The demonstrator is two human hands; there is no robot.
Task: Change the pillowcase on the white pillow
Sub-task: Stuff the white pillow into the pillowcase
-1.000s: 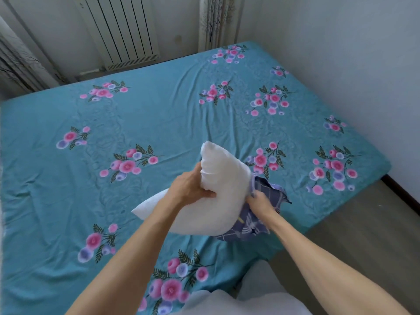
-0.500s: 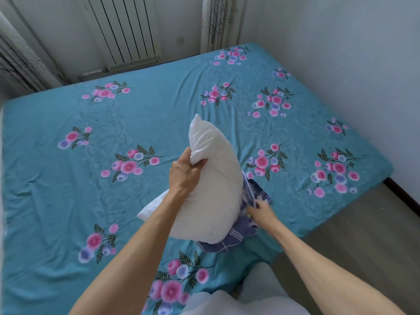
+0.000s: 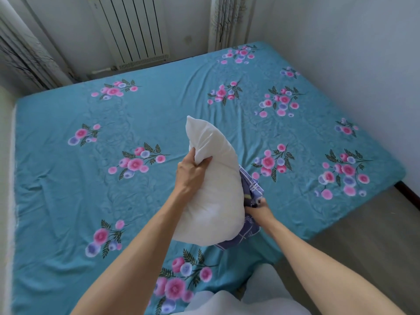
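Note:
The bare white pillow point(image 3: 216, 187) stands almost upright above the near part of the bed, one corner pointing up. My left hand point(image 3: 192, 172) grips its upper left edge, fingers dug into the fabric. A blue plaid pillowcase point(image 3: 251, 189) is bunched along the pillow's right side and under its bottom end. My right hand point(image 3: 258, 209) is closed on that plaid cloth low at the right, partly hidden behind the pillow.
The bed point(image 3: 68, 189) carries a teal sheet printed with pink flowers. A white radiator point(image 3: 134, 28) and curtains stand at the far wall, a white wall runs along the right, and wooden floor point(image 3: 363, 246) lies at the near right. White clothing shows at the bottom edge.
The pillow has risen from a slanted, lower position to nearly upright. My left hand moved up its edge, and more plaid pillowcase has slid down toward the bottom end.

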